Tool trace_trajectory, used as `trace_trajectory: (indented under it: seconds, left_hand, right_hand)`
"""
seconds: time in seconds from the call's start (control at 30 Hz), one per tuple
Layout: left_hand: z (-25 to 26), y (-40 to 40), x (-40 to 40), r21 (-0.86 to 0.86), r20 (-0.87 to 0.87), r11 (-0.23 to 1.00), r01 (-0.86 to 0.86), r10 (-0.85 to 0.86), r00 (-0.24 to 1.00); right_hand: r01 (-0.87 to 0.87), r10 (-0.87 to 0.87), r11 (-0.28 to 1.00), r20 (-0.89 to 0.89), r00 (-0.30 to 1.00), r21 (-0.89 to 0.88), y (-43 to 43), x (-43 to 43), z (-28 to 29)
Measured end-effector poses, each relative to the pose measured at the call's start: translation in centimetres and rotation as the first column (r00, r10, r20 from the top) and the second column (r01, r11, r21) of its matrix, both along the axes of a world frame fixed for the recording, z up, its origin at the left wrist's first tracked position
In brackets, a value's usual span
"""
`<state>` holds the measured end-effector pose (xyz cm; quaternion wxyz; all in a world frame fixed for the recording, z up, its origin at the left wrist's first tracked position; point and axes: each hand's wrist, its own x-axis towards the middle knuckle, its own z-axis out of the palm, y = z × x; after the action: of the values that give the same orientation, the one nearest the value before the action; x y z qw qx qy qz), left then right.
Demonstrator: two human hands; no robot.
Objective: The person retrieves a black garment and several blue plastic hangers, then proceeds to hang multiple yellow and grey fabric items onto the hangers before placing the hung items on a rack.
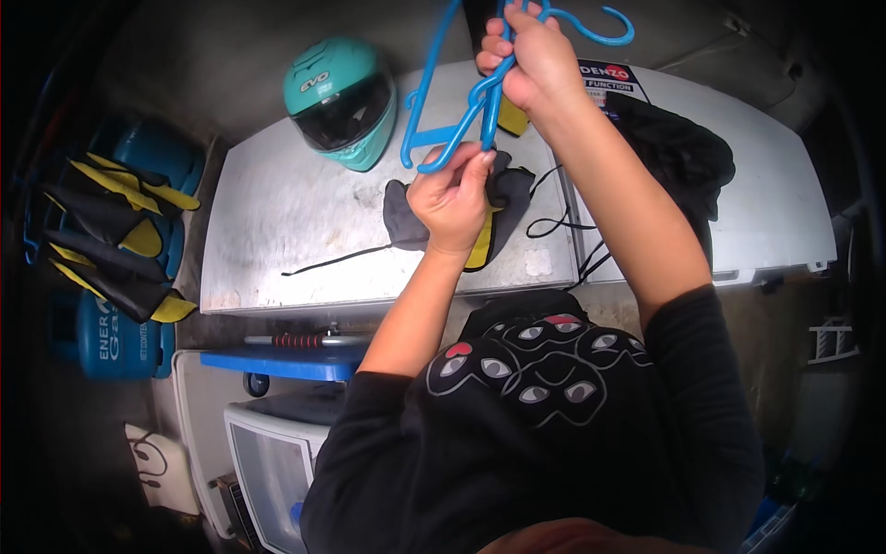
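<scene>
Above the white metal top, my right hand (543, 62) grips blue plastic clothes hangers (436, 136) near their hooks. One hook sticks out to the right of that hand. My left hand (451, 201) has its thumb and fingers closed at the lower end of the hangers, partly hidden by its own fingers. How many hangers there are is hard to tell, since their bars overlap. Below and behind the left hand lies a dark grey and yellow fabric piece (405, 216) with thin black cords. Another bit of yellow fabric (512, 119) shows under my right wrist.
A turquoise full-face helmet (339, 104) stands on the white metal top (263, 228). Black fabric (668, 149) lies at the right, near a printed box panel (609, 82). Black-and-yellow fabric pieces (114, 232) rest over blue gas cylinders (118, 339). Lower left is a blue platform trolley (277, 363).
</scene>
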<state>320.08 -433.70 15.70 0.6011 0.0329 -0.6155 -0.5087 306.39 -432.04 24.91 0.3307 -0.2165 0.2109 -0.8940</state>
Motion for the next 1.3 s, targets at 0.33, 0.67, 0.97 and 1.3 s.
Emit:
trace_trajectory:
  seconds: [0.33,0.67,0.97,1.3]
  left_hand:
    - [-1.9,-1.0,-1.2,-0.408,0.085,0.897,-0.170,0.222,0.971]
    - [2.3,-6.2,-0.2,-0.519,0.186,0.834,-0.187,0.323,0.928]
    - [7.5,-6.4,0.6,-0.476,0.321,0.868,-0.143,0.323,0.890]
    - [10.1,-12.4,0.9,-0.792,-0.069,0.385,-0.474,0.715,0.696]
  right_hand:
    - [-0.199,0.203,0.979,-0.085,0.976,0.052,1.8,0.9,0.8]
    - [0.251,0.245,0.819,-0.710,0.660,0.516,6.2,0.1,5.6]
    - [0.386,0.334,0.727,-0.784,0.523,0.567,6.9,0.7,7.0]
    - [0.374,0.370,0.765,-0.834,0.410,0.524,8.2,-0.1,7.5]
